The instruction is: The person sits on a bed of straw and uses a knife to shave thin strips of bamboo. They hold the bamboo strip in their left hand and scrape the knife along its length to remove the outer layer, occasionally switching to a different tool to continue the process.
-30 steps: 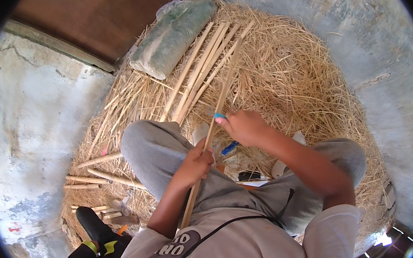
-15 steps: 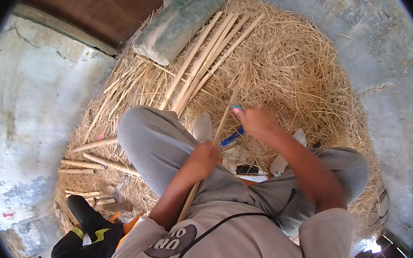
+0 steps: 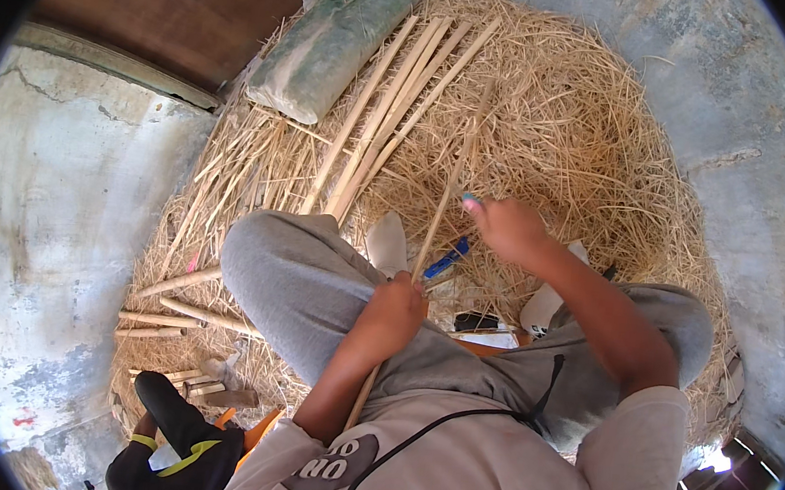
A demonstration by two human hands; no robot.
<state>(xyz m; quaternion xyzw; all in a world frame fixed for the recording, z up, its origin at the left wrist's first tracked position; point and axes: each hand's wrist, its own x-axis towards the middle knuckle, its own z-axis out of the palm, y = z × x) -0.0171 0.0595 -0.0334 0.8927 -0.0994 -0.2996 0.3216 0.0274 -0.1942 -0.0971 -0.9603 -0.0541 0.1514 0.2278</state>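
Note:
My left hand is closed round a long, thin bamboo strip above my lap. The strip slants up and away over the straw, and its near end runs under my left forearm toward my shirt. My right hand is closed beside the strip, just right of it and apart from it. Something teal shows at its thumb tip; whether this is a covering or a held thing, I cannot make out. On the straw between my hands lies a narrow blue object, its kind unclear.
Several split bamboo strips lie on the straw ahead, beside a greenish wrapped bundle. Bamboo pieces lie left of my knee. A person in dark clothes is at the lower left. Grey walls stand either side.
My right hand has moved slightly right, away from the bamboo strip, and its blur is gone. My left hand keeps its hold and has shifted a little right.

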